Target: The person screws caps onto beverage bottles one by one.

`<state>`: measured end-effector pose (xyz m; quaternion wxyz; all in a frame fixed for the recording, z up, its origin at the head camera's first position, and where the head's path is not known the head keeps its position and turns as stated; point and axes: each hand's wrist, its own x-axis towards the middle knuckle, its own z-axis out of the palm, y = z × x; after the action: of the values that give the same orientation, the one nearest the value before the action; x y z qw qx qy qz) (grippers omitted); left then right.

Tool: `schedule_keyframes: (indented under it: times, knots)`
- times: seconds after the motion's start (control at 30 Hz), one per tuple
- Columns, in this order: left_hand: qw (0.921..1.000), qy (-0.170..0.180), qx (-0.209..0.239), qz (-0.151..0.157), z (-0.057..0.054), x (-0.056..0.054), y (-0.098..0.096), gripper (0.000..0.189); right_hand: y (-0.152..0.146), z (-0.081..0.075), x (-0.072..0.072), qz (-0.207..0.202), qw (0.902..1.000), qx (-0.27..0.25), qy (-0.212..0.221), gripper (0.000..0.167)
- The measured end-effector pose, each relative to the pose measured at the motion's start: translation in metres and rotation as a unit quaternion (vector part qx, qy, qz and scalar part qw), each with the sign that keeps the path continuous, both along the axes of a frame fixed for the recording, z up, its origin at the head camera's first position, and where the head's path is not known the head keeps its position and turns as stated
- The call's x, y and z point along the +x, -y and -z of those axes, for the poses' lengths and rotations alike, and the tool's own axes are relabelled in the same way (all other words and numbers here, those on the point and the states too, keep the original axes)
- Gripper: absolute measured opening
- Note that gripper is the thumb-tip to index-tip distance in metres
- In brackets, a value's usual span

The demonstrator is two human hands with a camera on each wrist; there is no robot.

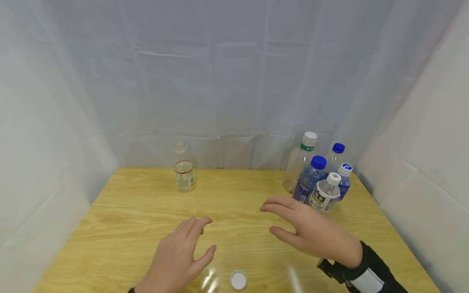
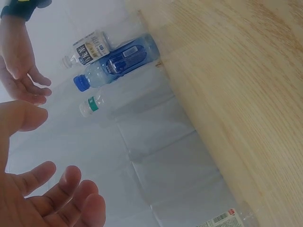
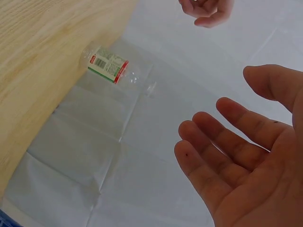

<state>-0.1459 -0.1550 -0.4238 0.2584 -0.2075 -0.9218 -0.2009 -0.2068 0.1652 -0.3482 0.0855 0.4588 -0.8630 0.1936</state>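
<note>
My left hand [image 1: 178, 250] hovers over the front left of the table, fingers loosely extended and holding nothing. To the right, my right hand [image 1: 305, 228] is also raised with relaxed fingers and a bare palm, as the right wrist view confirms. A white bottle cap [image 1: 239, 280] lies on the table between the hands, near the front. Beyond the left hand stands a clear bottle [image 1: 185, 173] with a red-edged label. Just past the right hand stands a small bottle with a white label [image 1: 325, 193], beside a blue-capped bottle [image 1: 309, 179].
Behind those two are a tall clear bottle with a green neck band [image 1: 301, 162], another blue-capped bottle [image 1: 336, 152] and a white-capped bottle [image 1: 345, 179]. The wooden table [image 1: 121, 211] meets a pale curtain [image 1: 234, 89] at the back. White sheets [image 1: 425, 134] hang at both sides.
</note>
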Motion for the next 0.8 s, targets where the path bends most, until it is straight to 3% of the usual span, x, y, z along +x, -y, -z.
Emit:
schedule_keyframes:
  times: [0.57, 0.8]
  knots:
    - [0.9999, -0.007, -0.011, 0.003, 0.004, 0.001, -0.002, 0.05, 0.019, 0.021, 0.005, -0.016, 0.9981, 0.027, 0.053, 0.044]
    - [1.0, 0.005, -0.001, 0.001, 0.003, -0.004, 0.0, 0.048, 0.023, 0.031, 0.007, -0.037, 0.9982, 0.021, 0.044, 0.045]
